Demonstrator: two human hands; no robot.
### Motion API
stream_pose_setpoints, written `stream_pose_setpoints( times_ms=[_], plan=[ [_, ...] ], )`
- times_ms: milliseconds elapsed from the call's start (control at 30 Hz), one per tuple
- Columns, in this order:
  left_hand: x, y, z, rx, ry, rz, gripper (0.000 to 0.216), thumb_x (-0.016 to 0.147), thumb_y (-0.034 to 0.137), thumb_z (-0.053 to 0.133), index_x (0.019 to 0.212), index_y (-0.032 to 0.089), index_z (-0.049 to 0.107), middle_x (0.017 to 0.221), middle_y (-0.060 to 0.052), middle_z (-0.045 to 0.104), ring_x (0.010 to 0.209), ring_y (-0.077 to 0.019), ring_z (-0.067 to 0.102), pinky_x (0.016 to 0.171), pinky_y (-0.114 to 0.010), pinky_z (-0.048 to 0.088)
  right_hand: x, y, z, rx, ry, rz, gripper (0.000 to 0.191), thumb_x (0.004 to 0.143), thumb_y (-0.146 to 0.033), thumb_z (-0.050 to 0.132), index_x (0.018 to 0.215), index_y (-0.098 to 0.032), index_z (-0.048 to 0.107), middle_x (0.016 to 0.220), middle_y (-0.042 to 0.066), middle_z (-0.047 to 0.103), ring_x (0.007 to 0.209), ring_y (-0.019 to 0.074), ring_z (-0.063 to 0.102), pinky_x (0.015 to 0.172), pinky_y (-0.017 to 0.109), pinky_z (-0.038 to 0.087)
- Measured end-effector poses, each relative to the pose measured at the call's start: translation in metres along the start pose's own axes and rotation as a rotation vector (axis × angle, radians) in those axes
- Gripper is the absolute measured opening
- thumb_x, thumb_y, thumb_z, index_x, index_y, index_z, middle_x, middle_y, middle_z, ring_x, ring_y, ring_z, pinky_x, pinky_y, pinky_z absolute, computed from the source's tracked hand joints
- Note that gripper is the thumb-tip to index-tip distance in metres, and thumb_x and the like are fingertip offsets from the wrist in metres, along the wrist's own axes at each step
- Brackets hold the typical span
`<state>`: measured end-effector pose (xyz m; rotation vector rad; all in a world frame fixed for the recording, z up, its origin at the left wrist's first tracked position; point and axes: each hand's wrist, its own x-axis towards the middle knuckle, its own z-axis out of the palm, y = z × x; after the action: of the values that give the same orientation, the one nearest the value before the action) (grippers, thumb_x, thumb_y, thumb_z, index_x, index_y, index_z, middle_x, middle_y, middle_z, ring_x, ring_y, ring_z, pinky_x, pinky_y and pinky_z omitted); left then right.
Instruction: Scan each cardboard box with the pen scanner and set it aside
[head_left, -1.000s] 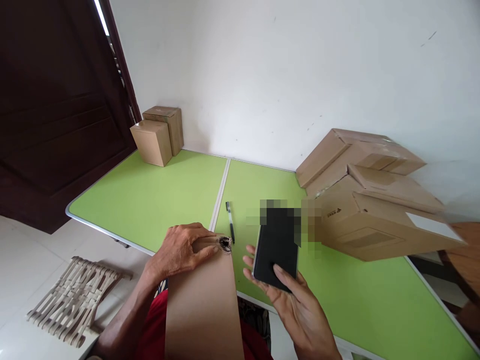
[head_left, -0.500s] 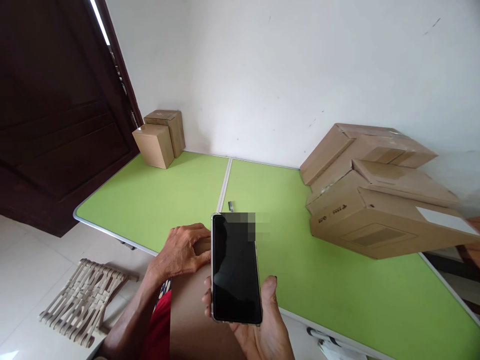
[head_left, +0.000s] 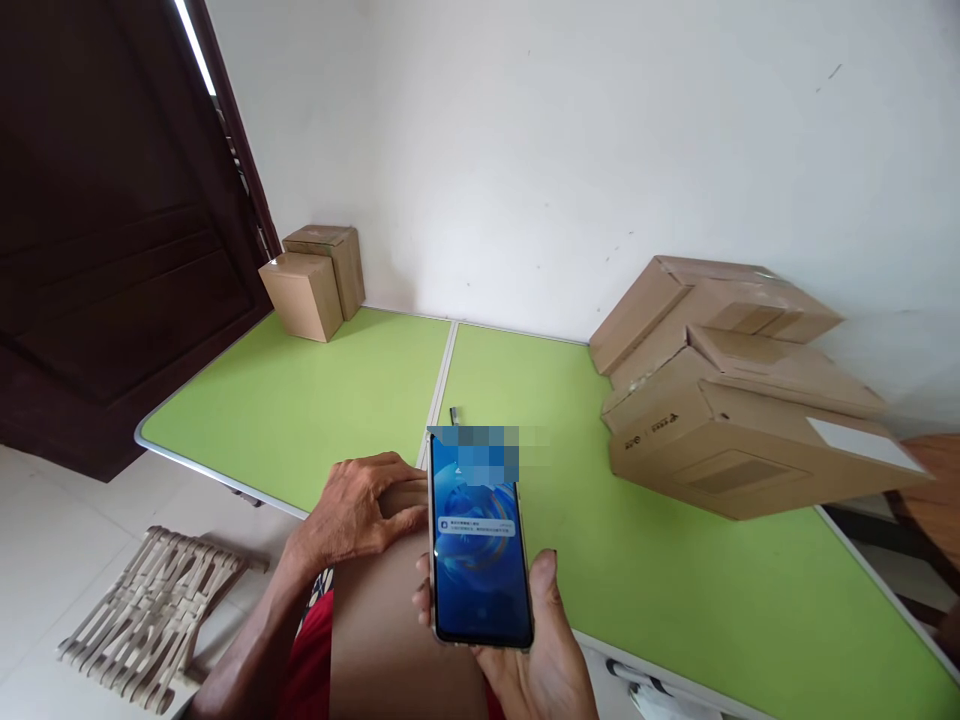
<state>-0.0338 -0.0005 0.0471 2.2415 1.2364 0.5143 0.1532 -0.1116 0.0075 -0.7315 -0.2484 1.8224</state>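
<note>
My right hand point(head_left: 536, 655) holds a smartphone point(head_left: 478, 545) upright in front of me, thumb on its right edge; the screen is lit blue with a notification banner. My left hand point(head_left: 358, 505) rests palm down, fingers curled over the top end of a brown cardboard piece point(head_left: 394, 630) that leans from my lap against the near edge of the green table point(head_left: 315, 390). The tip of a black pen point(head_left: 454, 412) shows on the table just behind the phone.
Two small cardboard boxes point(head_left: 311, 280) stand at the table's far left corner by a dark wooden door point(head_left: 112, 220). A stack of large flat cardboard boxes point(head_left: 735, 390) fills the right side. A woven folding stool point(head_left: 150, 610) sits on the white floor at left.
My right hand brought the phone from the right to centre, turned it screen-up, and the dark screen has lit up blue. My left hand stayed on the cardboard.
</note>
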Motion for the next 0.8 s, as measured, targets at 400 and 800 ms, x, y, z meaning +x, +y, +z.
stream_pose_setpoints(
  times_ms=[400, 800],
  plan=[
    [-0.002, 0.001, -0.003, -0.030, 0.007, 0.004, 0.027, 0.096, 0.036, 0.070, 0.120, 0.029, 0.081, 0.116, -0.002, 0.083, 0.101, -0.0231, 0.078, 0.082, -0.029, 0.053, 0.079, -0.083, -0.072, -0.444, 0.489, -0.472, 0.074, 0.053, -0.083, 0.090, 0.087, -0.019, 0.077, 0.083, 0.006, 0.081, 0.075, 0.0249, 0.075, 0.068, 0.035, 0.059],
    [-0.002, -0.004, 0.000, -0.052, 0.028, -0.012, 0.029, 0.096, 0.034, 0.070, 0.123, 0.028, 0.080, 0.118, -0.003, 0.083, 0.106, -0.0253, 0.078, 0.088, -0.032, 0.056, 0.104, -0.079, -0.117, -0.803, 0.606, -0.466, 0.066, 0.072, -0.082, 0.069, 0.087, -0.017, 0.073, 0.082, 0.007, 0.076, 0.084, 0.0260, 0.069, 0.072, 0.037, 0.057]
  ],
)
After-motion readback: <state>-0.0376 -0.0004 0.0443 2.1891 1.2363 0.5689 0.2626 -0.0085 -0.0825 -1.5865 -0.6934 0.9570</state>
